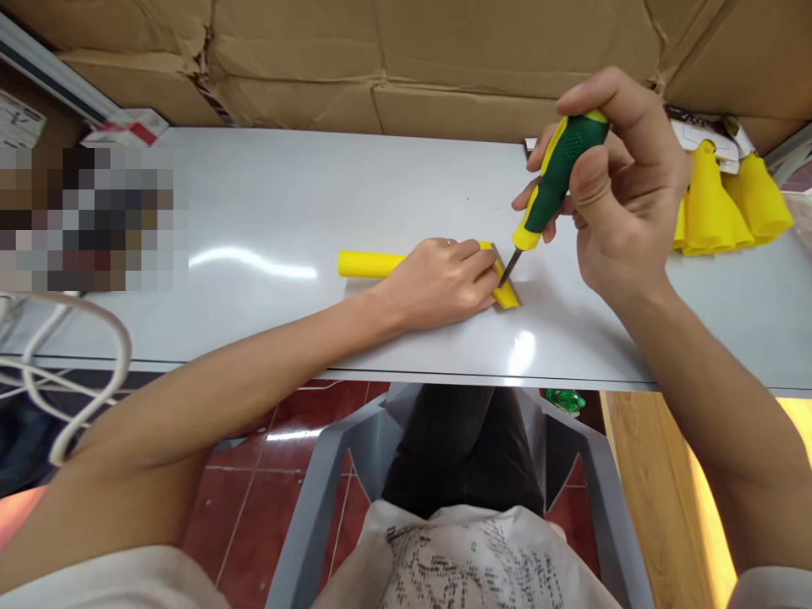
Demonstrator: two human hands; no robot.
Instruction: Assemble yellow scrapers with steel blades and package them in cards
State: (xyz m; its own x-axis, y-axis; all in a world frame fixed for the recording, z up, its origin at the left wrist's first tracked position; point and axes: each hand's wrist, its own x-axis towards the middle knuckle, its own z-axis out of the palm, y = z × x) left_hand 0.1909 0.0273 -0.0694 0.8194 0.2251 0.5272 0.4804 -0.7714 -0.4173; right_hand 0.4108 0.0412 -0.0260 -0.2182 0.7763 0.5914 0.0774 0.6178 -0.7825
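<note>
My left hand (447,283) is closed around a yellow tool (368,264) that lies on the white table. Its round handle sticks out to the left of my fingers, and a flat, slanted yellow head with a thin dark edge shows on the right; the middle is hidden under my hand. Above it, my right hand (625,182) grips a green and yellow screwdriver (558,178) by the handle. The screwdriver tilts down to the left, and its metal tip is at the yellow head, beside my left fingertips. Whether a screw sits there cannot be seen.
Several yellow hollow pieces (710,207) stand at the right end of the table (266,194). Cardboard (444,51) lines the back. White cables (114,338) hang at the left edge, near a blurred-out patch. A grey chair (310,499) is under me.
</note>
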